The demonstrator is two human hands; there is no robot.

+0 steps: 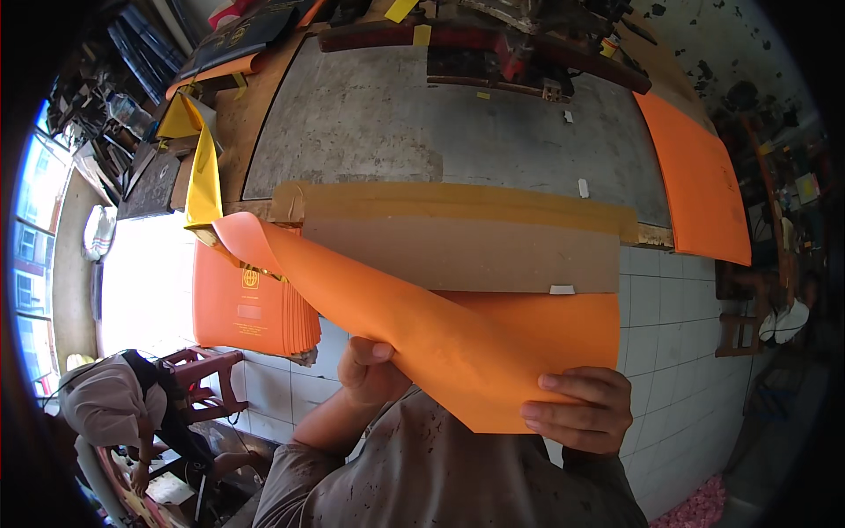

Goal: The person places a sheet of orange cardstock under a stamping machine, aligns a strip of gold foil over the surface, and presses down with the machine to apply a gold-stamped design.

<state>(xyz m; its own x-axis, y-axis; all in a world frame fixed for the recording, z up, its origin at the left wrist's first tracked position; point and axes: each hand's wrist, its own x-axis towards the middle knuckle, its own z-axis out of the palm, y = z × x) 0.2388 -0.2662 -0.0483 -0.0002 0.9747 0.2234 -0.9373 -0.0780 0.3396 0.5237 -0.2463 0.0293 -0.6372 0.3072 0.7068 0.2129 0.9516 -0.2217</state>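
Observation:
A large orange paper sheet hangs off the near edge of the worktable, its left side curled up and over. My left hand is closed on the curled lower edge, thumb on top. At the near right corner, my right hand grips the sheet with fingers over its face; that thumb is hidden. The sheet's far part lies against a grey-brown board at the table's front, where a small white tab sits. Beside the sheet's curled left end hangs a strip of shiny gold foil.
Below left stands a stack of printed orange covers. Another orange sheet overhangs the table's right end. A dark red press bar spans the back of the grey tabletop. A seated person works at lower left near a red stool.

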